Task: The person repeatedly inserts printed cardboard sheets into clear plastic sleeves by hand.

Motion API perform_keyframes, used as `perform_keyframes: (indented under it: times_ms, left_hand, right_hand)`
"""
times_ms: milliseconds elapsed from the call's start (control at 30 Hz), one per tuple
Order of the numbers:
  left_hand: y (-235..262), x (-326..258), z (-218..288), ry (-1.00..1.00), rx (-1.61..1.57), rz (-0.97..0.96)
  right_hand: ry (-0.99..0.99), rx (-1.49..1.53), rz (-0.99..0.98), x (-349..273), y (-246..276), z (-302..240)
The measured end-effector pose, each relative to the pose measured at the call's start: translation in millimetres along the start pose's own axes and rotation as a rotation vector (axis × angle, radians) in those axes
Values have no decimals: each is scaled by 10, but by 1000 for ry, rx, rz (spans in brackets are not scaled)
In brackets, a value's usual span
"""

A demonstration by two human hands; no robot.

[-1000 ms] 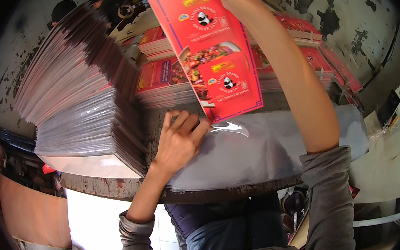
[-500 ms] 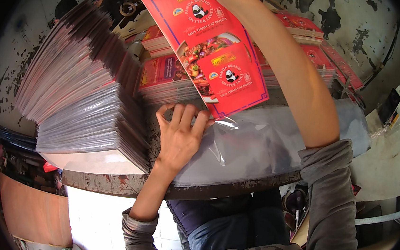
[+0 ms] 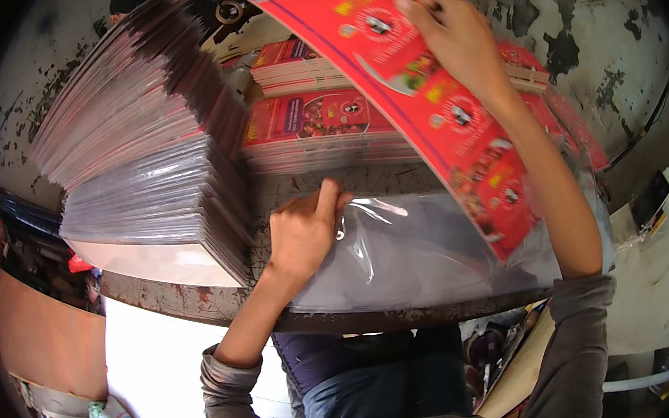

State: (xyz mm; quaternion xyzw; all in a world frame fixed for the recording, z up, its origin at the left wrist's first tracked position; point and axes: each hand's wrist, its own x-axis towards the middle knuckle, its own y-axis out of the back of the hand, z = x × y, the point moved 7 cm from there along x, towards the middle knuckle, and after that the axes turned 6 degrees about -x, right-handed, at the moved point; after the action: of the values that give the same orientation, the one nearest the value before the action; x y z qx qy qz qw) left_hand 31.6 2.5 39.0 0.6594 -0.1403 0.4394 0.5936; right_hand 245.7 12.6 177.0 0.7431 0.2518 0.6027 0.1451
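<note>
The long red printed card (image 3: 438,115) slants from far left down to near right, its lower end lying over the clear plastic bag (image 3: 418,256) on the bench (image 3: 325,320). The right hand (image 3: 453,36) pinches its far part; the left hand (image 3: 304,234), fingers together, presses the bag's left edge, beside the stack of bagged cards (image 3: 145,192).

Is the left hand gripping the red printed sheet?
No, the left hand lies on the clear plastic bag on the table, while the right hand holds the red printed sheet up.
</note>
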Motion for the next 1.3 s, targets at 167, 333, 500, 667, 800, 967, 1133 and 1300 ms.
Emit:
perform_keyframes:
  times_ms: [167, 333, 500, 667, 800, 967, 1133, 1300]
  left_hand:
    - [-17, -19, -48, 48, 67, -30]
    - [187, 1, -433, 349, 9, 149]
    - [146, 163, -501, 390, -93, 166]
    - [70, 222, -250, 100, -96, -96]
    - [96, 157, -196, 107, -106, -120]
    - [-114, -2, -493, 592, -586, -114]
    - [-229, -96, -677, 724, -818, 29]
    - [-299, -143, -705, 881, -1005, 40]
  right_hand:
    - [-43, 127, -151, -435, 236, 480]
    - [-166, 93, -436, -961, 409, 714]
    - [-118, 108, -480, -999, 377, 892]
    - [-206, 47, -377, -1076, 438, 1437]
    - [-294, 31, -339, -1117, 438, 1524]
    - [-251, -1, -366, -1133, 384, 1383]
    - [-184, -30, -384, -1113, 352, 1242]
    - [-150, -70, -353, -1094, 413, 1151]
